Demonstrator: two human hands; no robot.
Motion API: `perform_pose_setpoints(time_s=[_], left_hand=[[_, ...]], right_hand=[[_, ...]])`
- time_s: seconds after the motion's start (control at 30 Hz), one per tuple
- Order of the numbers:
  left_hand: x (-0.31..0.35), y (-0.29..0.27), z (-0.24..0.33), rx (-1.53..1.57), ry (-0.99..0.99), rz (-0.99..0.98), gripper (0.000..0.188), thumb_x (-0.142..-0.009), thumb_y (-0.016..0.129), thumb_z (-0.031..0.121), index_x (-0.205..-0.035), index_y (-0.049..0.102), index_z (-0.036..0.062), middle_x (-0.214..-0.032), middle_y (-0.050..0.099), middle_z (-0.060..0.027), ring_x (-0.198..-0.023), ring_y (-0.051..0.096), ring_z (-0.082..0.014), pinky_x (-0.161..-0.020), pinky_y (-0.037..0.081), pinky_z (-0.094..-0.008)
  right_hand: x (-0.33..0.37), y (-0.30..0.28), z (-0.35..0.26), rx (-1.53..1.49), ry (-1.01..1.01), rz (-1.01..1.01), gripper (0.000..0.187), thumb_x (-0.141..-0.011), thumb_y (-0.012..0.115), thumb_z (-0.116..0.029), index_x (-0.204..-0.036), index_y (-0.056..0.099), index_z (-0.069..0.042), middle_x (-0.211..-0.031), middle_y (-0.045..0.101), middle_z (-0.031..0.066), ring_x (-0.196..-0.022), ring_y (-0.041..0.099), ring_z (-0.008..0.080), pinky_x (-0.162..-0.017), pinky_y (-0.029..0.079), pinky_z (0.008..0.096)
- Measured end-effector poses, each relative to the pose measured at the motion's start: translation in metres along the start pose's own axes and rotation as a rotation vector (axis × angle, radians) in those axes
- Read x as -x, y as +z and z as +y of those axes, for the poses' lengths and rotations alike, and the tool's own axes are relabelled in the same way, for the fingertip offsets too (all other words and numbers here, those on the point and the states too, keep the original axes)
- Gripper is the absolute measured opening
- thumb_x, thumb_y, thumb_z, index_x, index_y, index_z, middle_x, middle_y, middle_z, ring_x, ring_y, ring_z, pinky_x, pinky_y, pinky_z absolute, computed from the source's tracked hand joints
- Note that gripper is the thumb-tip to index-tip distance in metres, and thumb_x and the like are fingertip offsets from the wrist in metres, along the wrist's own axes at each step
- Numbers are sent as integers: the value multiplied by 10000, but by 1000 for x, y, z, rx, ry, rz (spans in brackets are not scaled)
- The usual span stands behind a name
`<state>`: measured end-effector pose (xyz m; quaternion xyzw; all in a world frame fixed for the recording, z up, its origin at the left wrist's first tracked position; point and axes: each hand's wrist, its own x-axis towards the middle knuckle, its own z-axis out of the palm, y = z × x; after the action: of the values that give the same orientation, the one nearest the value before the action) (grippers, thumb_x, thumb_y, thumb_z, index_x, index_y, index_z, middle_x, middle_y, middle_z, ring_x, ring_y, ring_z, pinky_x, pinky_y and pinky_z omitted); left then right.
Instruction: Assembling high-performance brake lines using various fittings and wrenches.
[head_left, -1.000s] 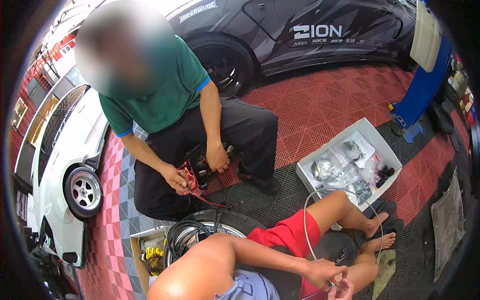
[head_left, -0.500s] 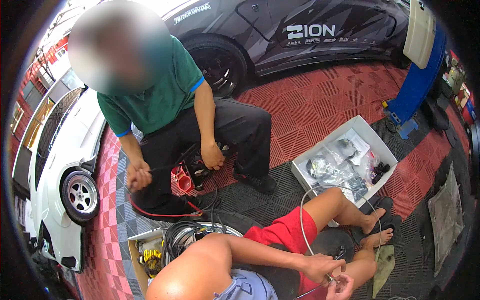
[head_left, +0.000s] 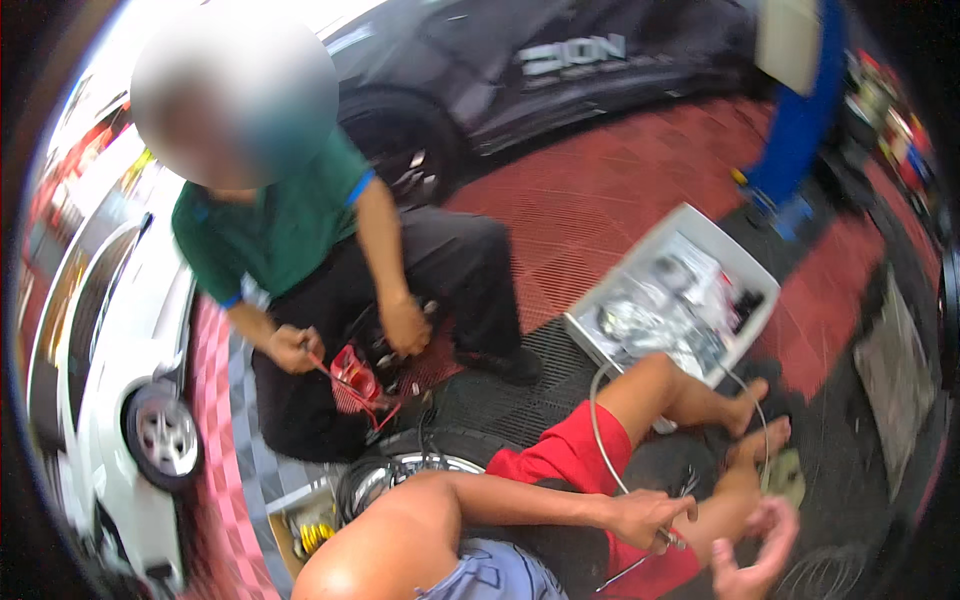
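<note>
My left hand reaches across my lap, its fingers closed around a thin grey hose near its metal end fitting. The hose arcs up in a loop over my knee. Apart from it, at the lower right, my right hand is raised with thumb and fingers spread, slightly blurred, with nothing visible in it. A thin metal rod lies by my red shorts, below the left hand.
A white box of bagged parts stands beyond my legs. Opposite sits a person in a green shirt, holding a red cable by a red part. A tyre lies at my left. Behind are a dark car and a blue post.
My right hand has left the fitting, moving right and opening. My left hand keeps hold of the hose. The other person's hand has lifted the red cable. The view has shifted and blurred.
</note>
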<state>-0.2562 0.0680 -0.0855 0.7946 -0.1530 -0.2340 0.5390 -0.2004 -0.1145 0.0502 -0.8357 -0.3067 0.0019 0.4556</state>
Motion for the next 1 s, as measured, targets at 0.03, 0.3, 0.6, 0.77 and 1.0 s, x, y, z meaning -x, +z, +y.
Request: perform_pose_setpoints(time_s=[0.03,0.3,0.6,0.77,1.0], left_hand=[[2,-1,0,1,-5,59,662,-751,782,185,-1279,391,102,-896,693,-186,-901,676,-392,-725,508,-502],[9,4,4,8,-35,19,602,-810,763,218,-1278,397,122,-948,725,-156,-955,667,-407,-799,525,-475],[16,-7,14,-5,-151,-33,609,-805,789,292,-1271,435,125,-1069,687,-179,-911,705,-319,-817,543,-447],[11,-27,39,-3,-230,-79,599,-835,759,315,-1286,409,133,-1147,687,-179,-944,702,-320,-859,533,-464],[-16,-15,17,-66,-79,-10,548,-854,737,327,-1263,441,115,-1110,697,-164,-932,705,-321,-844,544,-461]], right_hand=[[-16,-7,-6,62,-244,159,673,-773,730,-381,-1250,485,26,-1056,583,169,-884,574,263,-742,464,404],[-49,-23,171,520,148,532,750,-841,651,-417,-1402,364,-12,-1329,505,176,-1112,530,302,-933,432,433],[-99,139,548,1480,630,534,465,-964,484,-327,-1353,445,-74,-1358,530,136,-1144,568,336,-998,445,455],[-113,135,574,1253,702,536,328,-989,386,-140,-1307,450,-91,-1308,548,150,-1196,552,315,-991,454,433],[-113,116,548,1107,630,627,313,-978,394,-132,-1280,461,-82,-1321,540,173,-1215,538,333,-1007,442,438]])
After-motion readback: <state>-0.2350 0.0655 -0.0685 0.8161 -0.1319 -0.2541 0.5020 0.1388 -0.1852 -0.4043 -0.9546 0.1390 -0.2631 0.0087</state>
